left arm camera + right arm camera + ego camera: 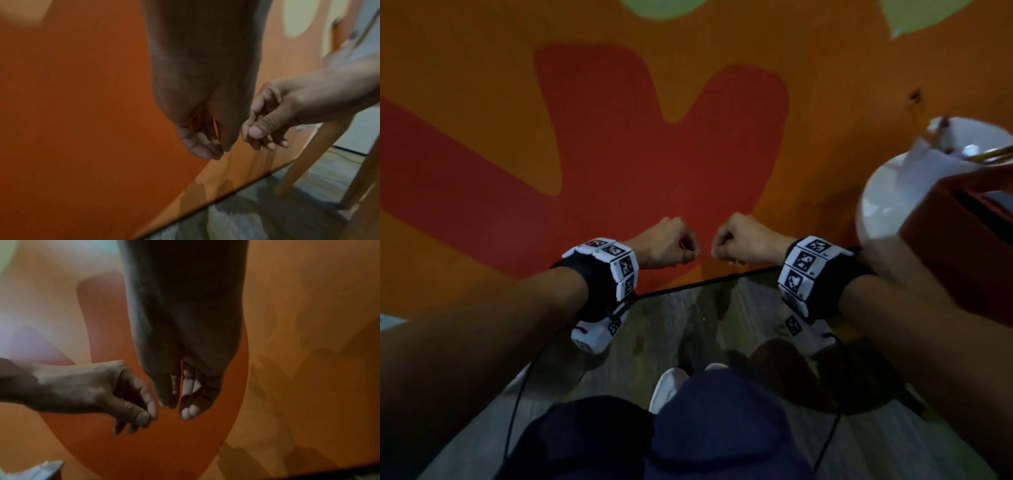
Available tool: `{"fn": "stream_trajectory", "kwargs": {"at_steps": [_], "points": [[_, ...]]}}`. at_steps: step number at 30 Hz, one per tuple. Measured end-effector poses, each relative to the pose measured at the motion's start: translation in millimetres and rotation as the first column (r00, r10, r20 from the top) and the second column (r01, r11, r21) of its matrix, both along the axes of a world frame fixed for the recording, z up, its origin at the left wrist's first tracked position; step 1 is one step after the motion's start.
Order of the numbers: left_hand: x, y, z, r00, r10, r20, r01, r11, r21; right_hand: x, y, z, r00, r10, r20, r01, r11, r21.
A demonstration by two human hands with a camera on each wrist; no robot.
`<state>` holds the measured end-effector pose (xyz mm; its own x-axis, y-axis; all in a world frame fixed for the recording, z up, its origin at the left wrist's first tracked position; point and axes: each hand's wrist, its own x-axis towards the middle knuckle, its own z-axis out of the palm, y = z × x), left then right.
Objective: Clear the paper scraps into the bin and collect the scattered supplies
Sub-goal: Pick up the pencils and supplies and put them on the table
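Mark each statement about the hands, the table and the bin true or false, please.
1. Both hands, left hand and right hand, are close together above the orange and red patterned table. True.
2. The round white bin stands at the left. False: at the right.
3. The left hand grips scissors. False: no scissors are visible.
4. The white bin holds paper scraps. True.

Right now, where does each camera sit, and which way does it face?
Head: looks down at the orange-and-red table, the white bin, both forearms, knees.
Left wrist: looks along the left hand toward the table edge; the right hand enters.
Right wrist: looks along the right hand toward the tabletop.
Both wrist views share both hands.
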<state>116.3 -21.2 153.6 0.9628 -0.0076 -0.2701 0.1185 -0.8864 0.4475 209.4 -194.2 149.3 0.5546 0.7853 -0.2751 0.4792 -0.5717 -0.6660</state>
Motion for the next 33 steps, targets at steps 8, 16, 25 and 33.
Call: {"fn": "stream_trajectory", "kwargs": {"at_steps": [8, 16, 25, 33], "points": [[-7, 36, -172, 0.96, 0.192, -0.202, -0.206, 0.977, -0.047, 10, 39, -164, 0.942, -0.175, -0.288, 0.128, 0.976, -0.175], [-11, 46, -305, 0.871, 0.345, -0.351, -0.392, 0.917, -0.072, -3, 59, -303, 0.935, -0.282, -0.217, 0.224, 0.94, -0.257], [-18, 21, -360, 0.785, 0.497, -0.369, -0.526, 0.85, 0.026, -18, 70, -365, 0.983, -0.178, -0.054, 0.154, 0.94, -0.305], [-18, 16, -368, 0.786, 0.541, -0.3, -0.569, 0.823, -0.007, -32, 78, -376, 0.985, -0.172, 0.004, 0.168, 0.957, -0.237]]}}
